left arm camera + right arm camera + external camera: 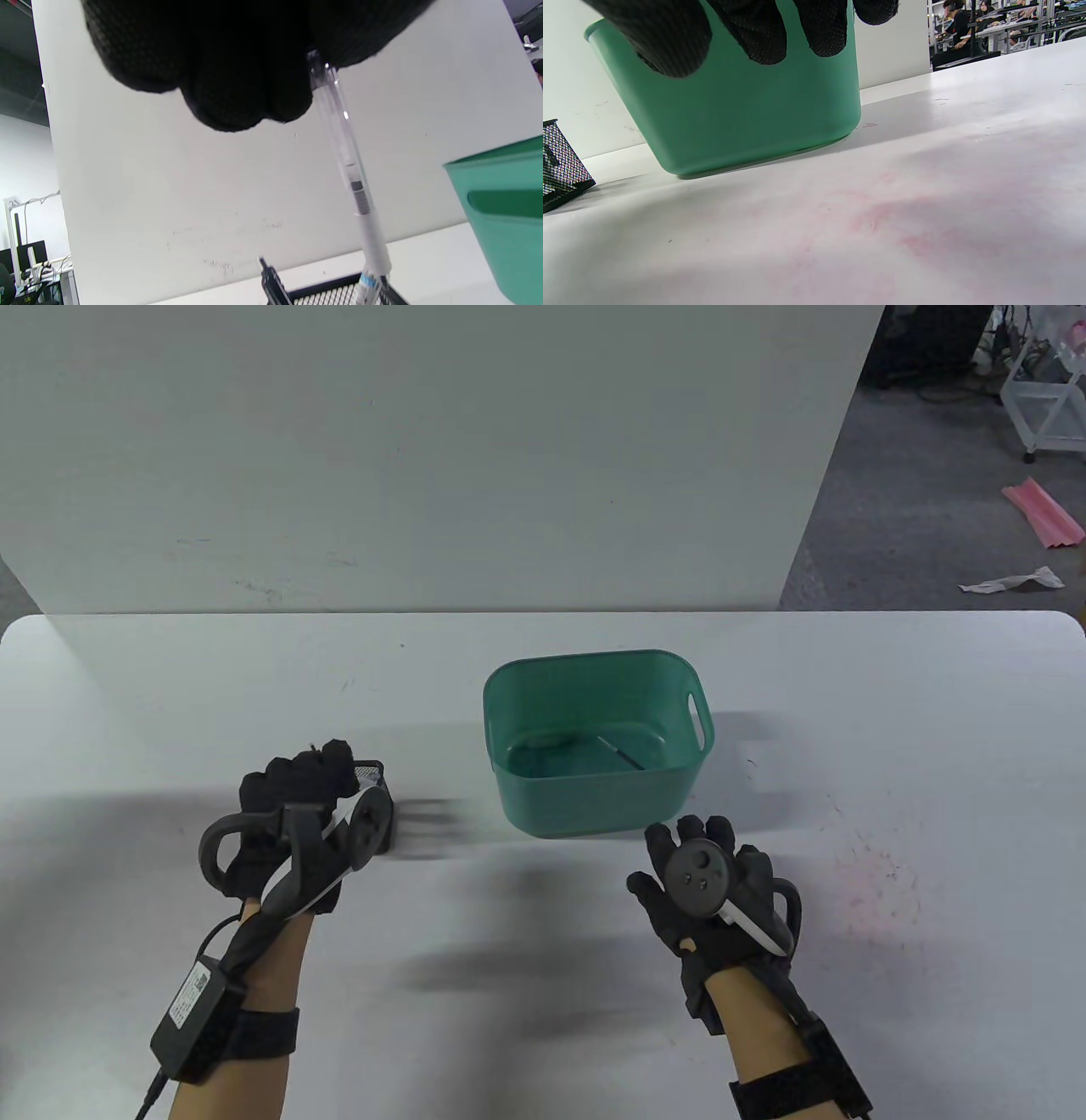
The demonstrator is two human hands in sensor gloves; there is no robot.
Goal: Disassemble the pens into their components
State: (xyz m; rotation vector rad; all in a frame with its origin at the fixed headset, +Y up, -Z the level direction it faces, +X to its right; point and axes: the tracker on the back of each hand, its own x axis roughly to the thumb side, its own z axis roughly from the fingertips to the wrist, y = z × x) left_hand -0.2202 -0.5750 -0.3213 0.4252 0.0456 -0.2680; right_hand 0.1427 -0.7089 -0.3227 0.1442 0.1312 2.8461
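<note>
L hand (293, 806) sits over the black mesh pen holder (377, 806) on the left of the white table (543, 984), fingers curled & pinching the top end of a clear pen (345, 169). In the left wrist view the pen hangs tilted from the fingertips (237, 84), lower end down inside the holder's rim; another dark pen tip (267, 273) pokes up from the holder just beside it. R hand (708, 891) is near the front wall of the green bin (594, 806), w/ nothing in it; fingers stretched out loosely toward the bin, apart from it as far as the table view shows. In the right wrist view those fingertips (763, 34) hang in front of the bin's wall. Inside the bin, on its floor, lies a thin dark rod-like pen part (624, 753) & a faint curved piece (543, 742), too small to id. Holder & bin stand apart, holder to the left of the bin. Pinkish smudges (882, 220) mark the table on the right. Behind the table stands a white board (424, 458).
</note>
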